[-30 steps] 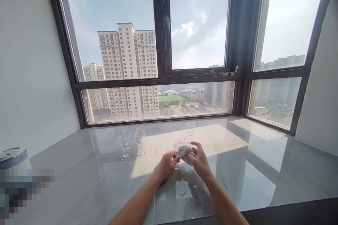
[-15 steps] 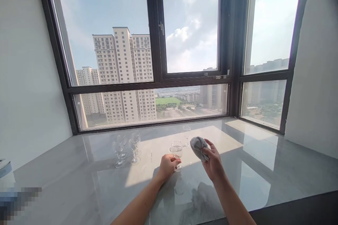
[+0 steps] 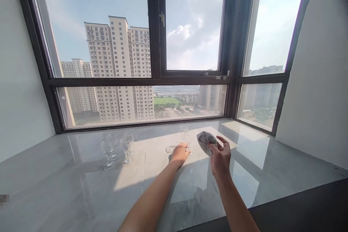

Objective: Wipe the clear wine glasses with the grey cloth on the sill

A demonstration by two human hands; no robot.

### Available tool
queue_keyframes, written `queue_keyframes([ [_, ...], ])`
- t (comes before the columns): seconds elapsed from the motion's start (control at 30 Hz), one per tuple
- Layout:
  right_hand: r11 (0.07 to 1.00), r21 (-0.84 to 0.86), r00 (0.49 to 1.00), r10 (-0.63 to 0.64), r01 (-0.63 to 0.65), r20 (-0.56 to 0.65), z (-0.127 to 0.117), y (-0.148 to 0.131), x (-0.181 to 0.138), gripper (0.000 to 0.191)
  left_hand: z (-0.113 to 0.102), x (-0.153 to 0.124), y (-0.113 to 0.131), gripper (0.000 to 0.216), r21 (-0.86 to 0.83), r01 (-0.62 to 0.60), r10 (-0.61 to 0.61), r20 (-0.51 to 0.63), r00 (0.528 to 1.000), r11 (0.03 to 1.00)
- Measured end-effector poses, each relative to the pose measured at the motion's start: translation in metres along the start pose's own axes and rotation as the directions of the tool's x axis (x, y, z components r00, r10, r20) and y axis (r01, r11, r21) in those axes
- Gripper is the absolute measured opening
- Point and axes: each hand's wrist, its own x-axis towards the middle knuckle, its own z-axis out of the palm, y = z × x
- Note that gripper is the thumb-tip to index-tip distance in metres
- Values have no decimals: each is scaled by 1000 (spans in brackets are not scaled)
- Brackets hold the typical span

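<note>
Gently, then: keep the left hand [image 3: 179, 153] curled low around the stemmed glass [image 3: 171, 149], out in the sunlit patch near the middle of the tabletop's [image 3: 81, 195] far edge; little of it on show beyond a clear round disc just left of the knuckles, rim or foot hard to tell. Better, probably, to grip by the stem than by the thin bowl, and to avoid any knock against the stone or against the second glass [image 3: 185, 134] standing upright just beyond the fingertips. Hold the right hand [image 3: 220, 157] clear to the right and off the surface: thumb and forefinger pinching a bunched grey cloth [image 3: 205, 140], remaining fingers fanned loosely. Expect slick, thin-walled, see-through glassware, round-bowled on slim stems; soft, matte, crumpled fabric; hard, glossy, grey marble-look stone, almost mirror-like under the sun. Mind the cluster of more glasses [image 3: 116, 148] toward the far-left corner, well apart from both hands, below the dark-framed window [image 3: 152, 79]
</note>
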Motion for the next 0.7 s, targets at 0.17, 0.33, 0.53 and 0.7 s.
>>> queue_keyframes([
  [0.17,1000,-23,1000,1,-1,9,1,-1,-2,55,-28,-40,-7,22,53,-78,85,-155,984,996],
  [0.33,997,-77,997,31,-26,69,8,1,-14,58,-107,-119,-43,21,252,-217,305,-391,869,943],
  [0.53,959,-281,959,58,23,278,30,23,-53,52,-193,-165,-108,14,76,99,-9,-748,664,992],
  [0.7,879,-423,871,19,219,491,43,54,-85,43,-202,-148,-135,30,-308,269,-409,-670,619,913],
])
